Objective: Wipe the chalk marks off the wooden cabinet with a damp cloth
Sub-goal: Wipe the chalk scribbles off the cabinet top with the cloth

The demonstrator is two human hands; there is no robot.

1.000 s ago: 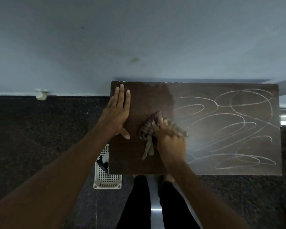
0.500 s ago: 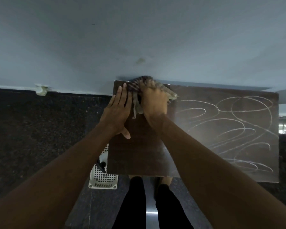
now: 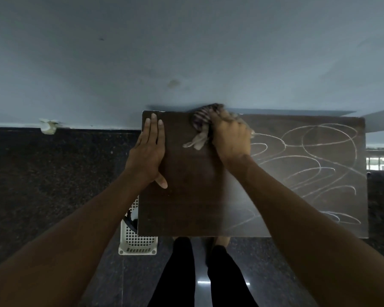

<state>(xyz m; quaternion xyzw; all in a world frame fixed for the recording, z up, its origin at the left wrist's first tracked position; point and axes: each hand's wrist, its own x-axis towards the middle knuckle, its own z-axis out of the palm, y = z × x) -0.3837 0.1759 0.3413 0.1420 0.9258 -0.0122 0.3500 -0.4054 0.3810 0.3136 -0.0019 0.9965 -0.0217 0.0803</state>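
Note:
The dark wooden cabinet top [image 3: 186, 196] fills the middle of the view, its back edge against the wall. White looping chalk marks [image 3: 315, 156] cover its right half; the left part shows bare wood. My right hand [image 3: 230, 138] presses a crumpled striped cloth [image 3: 201, 124] onto the top at the back edge, just left of the chalk. A loose end of the cloth hangs out on the hand's left side. My left hand [image 3: 150, 151] lies flat, fingers together, on the cabinet's left edge.
A white perforated plastic basket [image 3: 136, 242] stands on the dark speckled floor under the cabinet's front left corner. My legs in black trousers [image 3: 208, 273] stand at the front edge. A pale blue wall [image 3: 186, 52] rises behind. A bright window strip [image 3: 381, 162] shows at far right.
My right hand swept the cloth from the cabinet's middle up to the back edge, then shifted slightly right along it. The left hand stayed flat in place.

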